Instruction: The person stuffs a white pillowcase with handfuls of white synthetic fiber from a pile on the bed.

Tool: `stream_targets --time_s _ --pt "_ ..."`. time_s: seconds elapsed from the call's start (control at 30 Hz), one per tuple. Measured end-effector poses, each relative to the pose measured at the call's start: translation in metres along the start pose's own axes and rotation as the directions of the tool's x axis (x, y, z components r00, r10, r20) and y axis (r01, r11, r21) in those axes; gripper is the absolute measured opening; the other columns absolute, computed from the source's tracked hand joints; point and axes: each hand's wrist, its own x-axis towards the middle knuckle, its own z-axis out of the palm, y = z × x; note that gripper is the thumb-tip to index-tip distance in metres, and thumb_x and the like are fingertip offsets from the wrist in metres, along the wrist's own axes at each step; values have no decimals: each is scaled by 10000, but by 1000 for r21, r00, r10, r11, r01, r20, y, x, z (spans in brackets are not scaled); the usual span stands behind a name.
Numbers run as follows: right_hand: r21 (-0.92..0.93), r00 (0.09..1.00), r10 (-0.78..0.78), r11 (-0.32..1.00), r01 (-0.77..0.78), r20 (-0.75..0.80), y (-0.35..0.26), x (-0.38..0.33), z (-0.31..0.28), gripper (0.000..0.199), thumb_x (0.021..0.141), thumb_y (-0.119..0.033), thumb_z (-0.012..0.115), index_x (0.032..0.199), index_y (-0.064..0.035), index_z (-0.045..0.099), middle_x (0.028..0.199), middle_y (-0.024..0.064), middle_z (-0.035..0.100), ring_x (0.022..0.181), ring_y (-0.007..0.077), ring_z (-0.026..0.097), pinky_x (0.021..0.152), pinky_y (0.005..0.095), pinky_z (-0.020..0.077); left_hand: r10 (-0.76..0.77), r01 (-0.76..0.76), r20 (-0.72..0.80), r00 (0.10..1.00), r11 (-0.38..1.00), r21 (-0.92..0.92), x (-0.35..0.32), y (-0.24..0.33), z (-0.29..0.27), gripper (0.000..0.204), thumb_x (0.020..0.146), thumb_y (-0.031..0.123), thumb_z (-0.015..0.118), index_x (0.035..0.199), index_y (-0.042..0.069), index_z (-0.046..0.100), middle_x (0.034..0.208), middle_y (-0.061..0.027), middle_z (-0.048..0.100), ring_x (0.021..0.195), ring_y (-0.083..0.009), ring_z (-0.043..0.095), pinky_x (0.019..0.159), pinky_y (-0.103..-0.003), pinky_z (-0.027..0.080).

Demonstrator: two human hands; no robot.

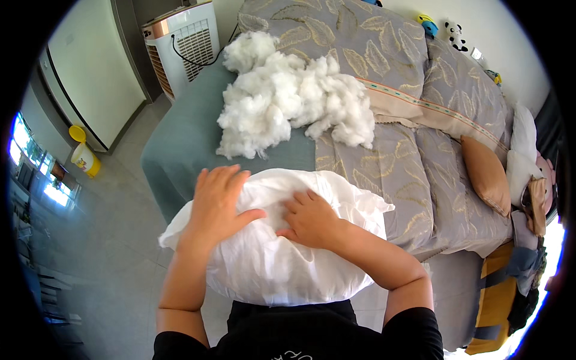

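A plump white pillow (282, 270) rests against my body, its near side bulging over my dark clothes. My left hand (221, 204) is over its left part, fingers stretched and thumb spread to the right; I cannot tell whether the palm touches the cloth. On the middle of the pillow lies my right hand (311, 219), palm down with fingers apart, pressing a dent into the fabric. Beyond the pillow, a large heap of fluffy white stuffing (288, 99) sits on the sofa. The pillow's opening, if it has one, cannot be made out.
The sofa (384, 174) wears a grey leaf-patterned cover, with a green cover (186, 126) at its left end. A brown cushion (485, 174) leans at the right. An air cooler (183, 51) stands behind left, and a yellow-and-white bin (86, 159) is on the floor.
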Motion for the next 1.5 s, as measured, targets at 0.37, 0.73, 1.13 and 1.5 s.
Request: stream_targets --time_s 0.37,0.73,1.13,1.5 --pt "207 953 -173 952 227 -247 21 -50 -23 304 775 -330 617 913 -63 665 1125 107 592 1135 313 487 990 447 342 -5 24 244 970 997 -72 -48 -18 -47 201 740 109 635 925 35 663 1021 -93 634 985 -257 570 947 -474 356" --pt "340 839 385 904 -258 -384 80 -126 -36 122 753 -157 660 828 -62 672 807 119 649 726 262 614 658 353 481 16 0 -279 960 998 57 -34 -23 -82 135 814 52 551 903 -1 638 839 -150 648 789 -309 621 709 -367 488" --pt "156 -192 103 946 -284 -976 10 -127 -224 126 807 -182 609 848 -70 649 774 127 639 671 314 604 618 365 485 -225 31 -897 380 972 -231 72 23 -169 294 884 329 517 926 79 665 818 -129 657 760 -256 640 699 -344 484" --pt "576 278 551 817 13 -787 46 -90 -188 286 874 -262 531 997 -10 589 933 203 626 875 344 596 771 372 448 -631 101 -246 736 461 -881 97 -5 -102 387 950 326 413 894 -13 592 828 -113 619 763 -197 566 721 -328 448"
